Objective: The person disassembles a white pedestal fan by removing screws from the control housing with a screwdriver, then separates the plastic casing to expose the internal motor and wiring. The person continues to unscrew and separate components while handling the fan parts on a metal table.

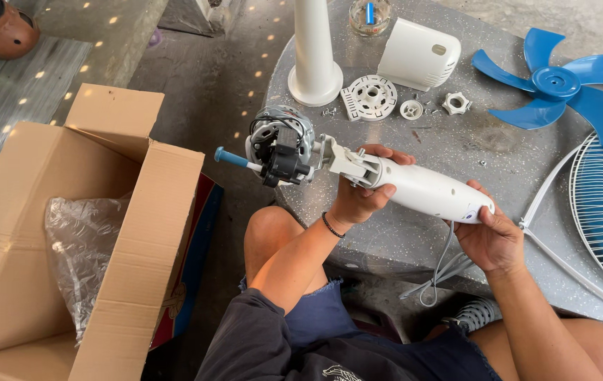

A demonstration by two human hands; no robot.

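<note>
Gripping the white plastic fan neck [425, 189] near its hinge, the left hand [359, 197] is closed around it, while the right hand [490, 236] clasps the rounded far end, above the near edge of the grey speckled worktop [457, 141]. A bare motor with a blue-tipped shaft [280, 148] juts past that worktop's left edge. Beside it stands an open brown cardboard box [69, 233]. A blue fan blade [562, 88] lies at the far right corner.

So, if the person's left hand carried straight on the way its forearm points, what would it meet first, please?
The left hand points up and away across the grey table. Beyond the fan neck it grips, the white slotted disc looks first in line, though depth is unclear.
</note>
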